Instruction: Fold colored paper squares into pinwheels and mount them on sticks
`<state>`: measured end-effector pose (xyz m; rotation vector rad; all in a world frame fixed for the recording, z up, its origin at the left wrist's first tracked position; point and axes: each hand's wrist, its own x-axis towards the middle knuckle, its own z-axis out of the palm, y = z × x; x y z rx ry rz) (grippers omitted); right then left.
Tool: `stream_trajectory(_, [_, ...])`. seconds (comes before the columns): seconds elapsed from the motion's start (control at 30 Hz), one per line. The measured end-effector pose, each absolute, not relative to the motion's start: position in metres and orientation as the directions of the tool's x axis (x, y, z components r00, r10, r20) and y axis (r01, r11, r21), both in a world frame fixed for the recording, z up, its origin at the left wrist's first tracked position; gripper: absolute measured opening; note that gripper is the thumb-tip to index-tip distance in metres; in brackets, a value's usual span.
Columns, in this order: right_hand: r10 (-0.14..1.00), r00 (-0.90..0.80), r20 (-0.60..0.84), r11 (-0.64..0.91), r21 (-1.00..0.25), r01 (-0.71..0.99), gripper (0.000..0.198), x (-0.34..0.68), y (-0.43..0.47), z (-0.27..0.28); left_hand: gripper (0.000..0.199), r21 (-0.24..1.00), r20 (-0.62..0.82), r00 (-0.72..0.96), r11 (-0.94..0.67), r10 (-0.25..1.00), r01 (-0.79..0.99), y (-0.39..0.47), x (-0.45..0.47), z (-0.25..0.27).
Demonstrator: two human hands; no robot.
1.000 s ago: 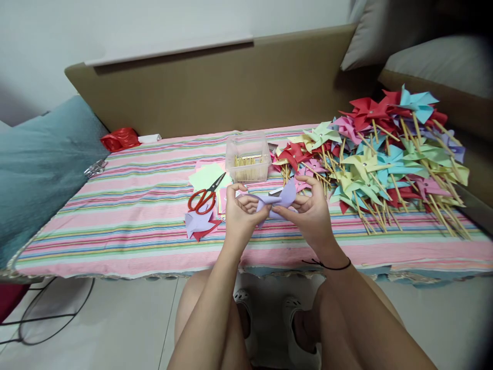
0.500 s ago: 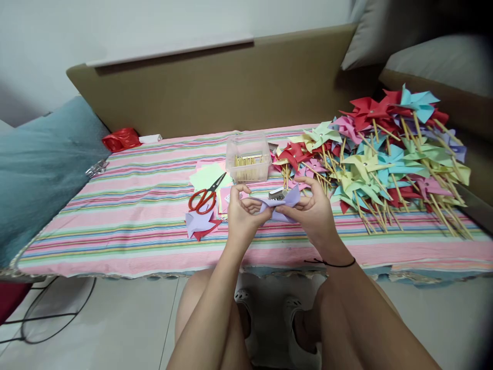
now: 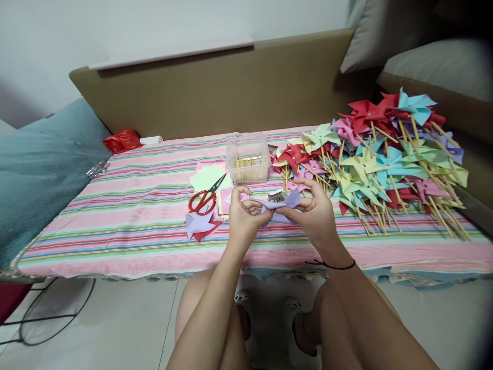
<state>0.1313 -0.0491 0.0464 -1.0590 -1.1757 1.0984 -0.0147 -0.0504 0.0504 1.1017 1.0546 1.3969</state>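
Observation:
Between my two hands is a purple paper pinwheel (image 3: 287, 209), its corners folded inward. My left hand (image 3: 245, 216) pinches its left side between thumb and fingers. On the other side my right hand (image 3: 314, 210) grips the paper, thumb near the middle. Just behind the paper sits a small container of shiny metal bits (image 3: 276, 196), partly hidden. Red-handled scissors (image 3: 206, 198) lie left of my hands across a stack of pastel paper sheets (image 3: 206, 177). A cut purple paper piece (image 3: 199, 223) and a red scrap (image 3: 206, 234) lie below them.
A clear plastic box (image 3: 248, 172) with gold-coloured pins or sticks stands beyond my hands. To the right spreads a large pile of finished pinwheels (image 3: 365, 164) on wooden sticks. A red plastic bag (image 3: 122, 140) is at the back left, on the striped cloth (image 3: 115, 216).
Both hands keep hold of the purple pinwheel in nearly the same place. The view has shifted very slightly.

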Motion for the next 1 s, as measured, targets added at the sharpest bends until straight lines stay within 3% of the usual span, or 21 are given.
stream_trajectory(0.13, [0.987, 0.062, 0.151, 0.156, -0.984, -0.085, 0.07, 0.13, -0.05, 0.048, 0.052, 0.975, 0.068, -0.045, -0.076, 0.997, -0.21, -0.051, -0.013, 0.053])
stream_trajectory(0.47, [0.998, -0.048, 0.042, 0.033, -0.982, -0.186, 0.095, 0.135, -0.041, 0.042, 0.055, 0.978, 0.018, -0.062, -0.03, 0.998, -0.205, -0.048, -0.015, 0.054])
stream_trajectory(0.8, [0.997, -0.054, -0.054, -0.067, -0.962, -0.266, 0.095, 0.133, -0.039, 0.043, 0.06, 0.974, -0.024, 0.043, 0.033, 0.999, -0.225, -0.048, -0.02, 0.054])
stream_trajectory(1.0, [0.994, -0.099, -0.044, -0.066, -0.968, -0.242, 0.087, 0.134, -0.04, 0.041, 0.066, 0.977, -0.02, 0.011, 0.022, 1.0, -0.213, -0.047, -0.02, 0.051])
